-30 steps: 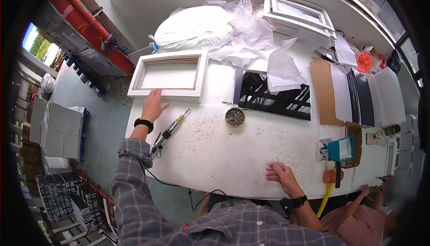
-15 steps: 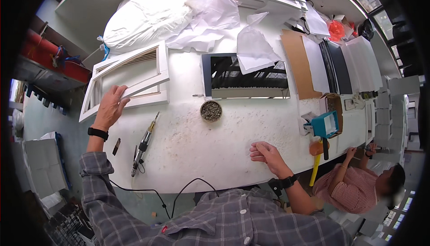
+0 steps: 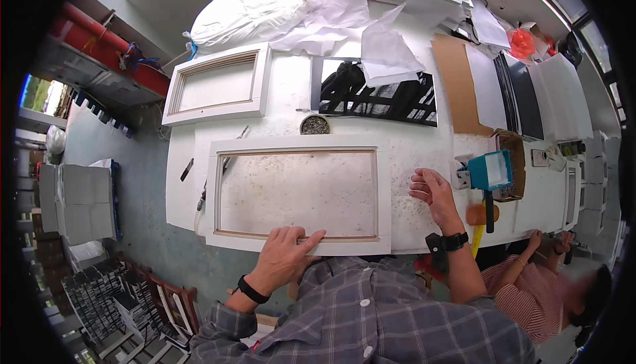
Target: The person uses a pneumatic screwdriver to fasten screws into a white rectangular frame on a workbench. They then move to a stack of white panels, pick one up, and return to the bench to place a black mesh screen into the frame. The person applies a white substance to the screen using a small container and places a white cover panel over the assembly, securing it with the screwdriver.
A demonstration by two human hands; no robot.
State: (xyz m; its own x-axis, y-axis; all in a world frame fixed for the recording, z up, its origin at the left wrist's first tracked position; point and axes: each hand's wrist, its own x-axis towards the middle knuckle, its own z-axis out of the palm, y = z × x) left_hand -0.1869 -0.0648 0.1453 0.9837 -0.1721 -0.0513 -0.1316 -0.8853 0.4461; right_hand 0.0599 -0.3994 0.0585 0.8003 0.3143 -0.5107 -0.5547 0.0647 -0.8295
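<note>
A white rectangular frame [image 3: 301,143] lies on the white table close to my body. My left hand [image 3: 286,253] grips its near rail, fingers on top and thumb along the inner edge. My right hand [image 3: 434,193] hovers over the table right of the frame, fingers loosely bent and apart, holding nothing. Partly hidden by the frame's left end is an electric screwdriver [image 3: 203,198]. Just beyond the far rail stands a round bowl [image 3: 315,125] of small screws. Behind the bowl lies a dark, shiny panel [image 3: 397,102], partly covered by a white sheet [image 3: 391,66].
Another white frame [image 3: 262,79] rests at the back left, near a white bag [image 3: 248,16]. To the right are a brown board [image 3: 457,86], a teal-sided box [image 3: 489,170], and a mallet [image 3: 478,215]. A co-worker in a striped shirt [image 3: 527,288] is at the far right.
My left hand has brought the upper white frame off the one at the back left and laid it in front of me, over the screwdriver. My right hand stays open.
</note>
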